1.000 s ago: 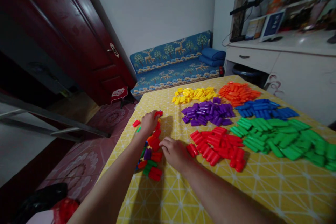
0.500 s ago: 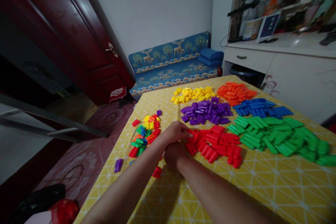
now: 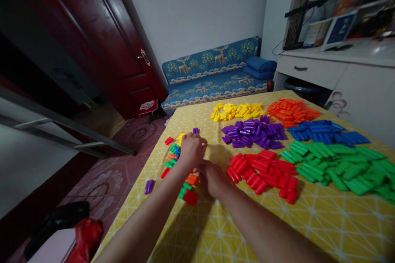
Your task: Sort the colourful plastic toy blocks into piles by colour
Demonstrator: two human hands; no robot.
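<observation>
Small plastic pieces are sorted by colour on a table (image 3: 339, 218) covered with a yellow, white-lined cloth, where two bare hands are held close together above a mixed cluster (image 3: 186, 189). The left hand (image 3: 194, 148) is stretched over the cluster's far part with its fingers bent; whether anything is pinched by it cannot be told. The right hand (image 3: 211, 176) is placed just beside it, on the side toward the red pile, with its fingers curled inward; its fingertips are partly hidden, and whether a piece is gripped there cannot be told either. Green, orange, red, blue and yellow pieces of the cluster are seen around the left hand and forearm, by which the rest is covered. A purple piece (image 3: 149, 186) is set apart near the table's left edge, and a red piece (image 3: 168, 140) is seen farther up that edge. To the right, single-colour heaps are spread: a red pile (image 3: 262, 170) nearest the right hand, a purple pile (image 3: 254, 132) behind it, a yellow pile (image 3: 237, 111) and an orange pile (image 3: 291, 111) at the far end, and a blue pile (image 3: 327, 132) above a broad green pile (image 3: 342, 167). Beyond the table, a blue patterned couch (image 3: 210, 84) is placed against the wall.
</observation>
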